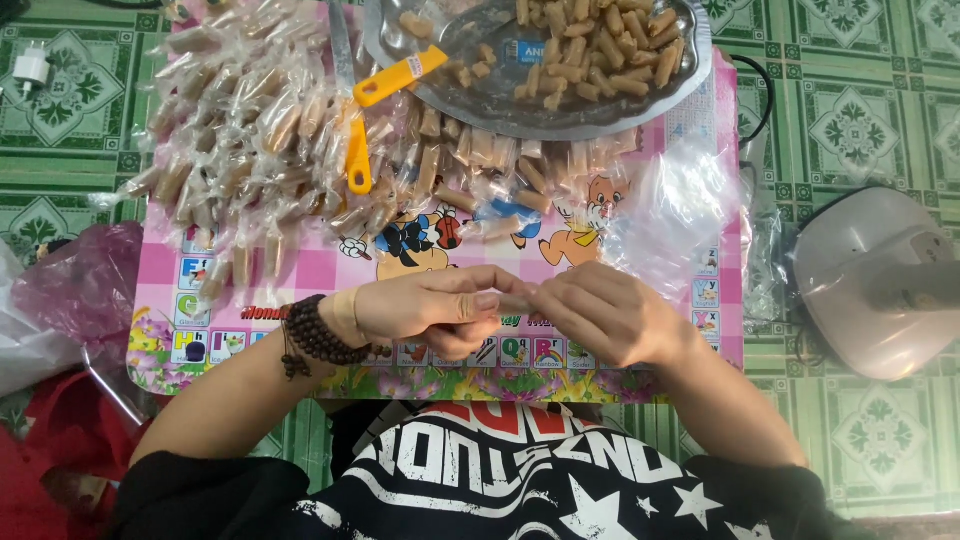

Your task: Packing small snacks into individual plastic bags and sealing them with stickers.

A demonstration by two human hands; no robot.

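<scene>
My left hand and my right hand meet fingertip to fingertip over the near edge of a pink cartoon mat. Between them they pinch a small piece in clear wrapper, mostly hidden by the fingers. A dark bead bracelet circles my left wrist. Beyond the hands lies a large heap of brown sticks in clear wrappers. A metal tray at the far side holds several unwrapped brown sticks.
Two yellow-handled tools lie across the heap and the tray's rim. Loose clear plastic bags sit at the mat's right. A grey rounded appliance stands on the green patterned floor at right. Pink and white bags lie left.
</scene>
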